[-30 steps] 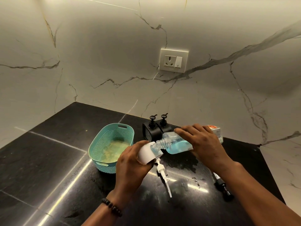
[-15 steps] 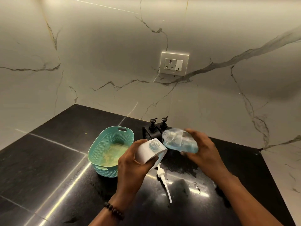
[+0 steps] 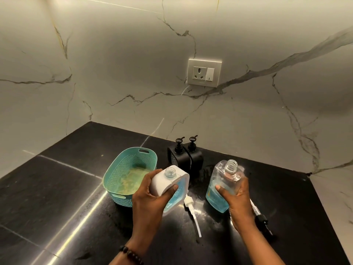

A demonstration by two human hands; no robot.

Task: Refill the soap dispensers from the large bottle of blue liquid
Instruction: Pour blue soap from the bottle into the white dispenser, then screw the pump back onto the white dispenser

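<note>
My left hand (image 3: 150, 197) grips a white soap dispenser (image 3: 172, 185) with its neck open and blue liquid showing through its clear side; it is tilted slightly. My right hand (image 3: 236, 197) holds the clear bottle of blue liquid (image 3: 221, 184) upright, uncapped, its base near the black counter (image 3: 66, 188). The bottle is about half full. A white pump head with its tube (image 3: 191, 209) lies on the counter between my hands. A black pump (image 3: 261, 219) lies to the right, partly hidden behind my right wrist.
A teal perforated basket (image 3: 129, 169) stands left of the dispenser. Two black pump dispensers (image 3: 184, 155) stand in a black holder against the marble wall. A socket plate (image 3: 204, 72) is on the wall. Wet spots mark the counter around the bottles.
The right hand has tipped the blue bottle from pouring back to upright and moved it right, away from the dispenser. The left hand has brought the white dispenser closer to upright.
</note>
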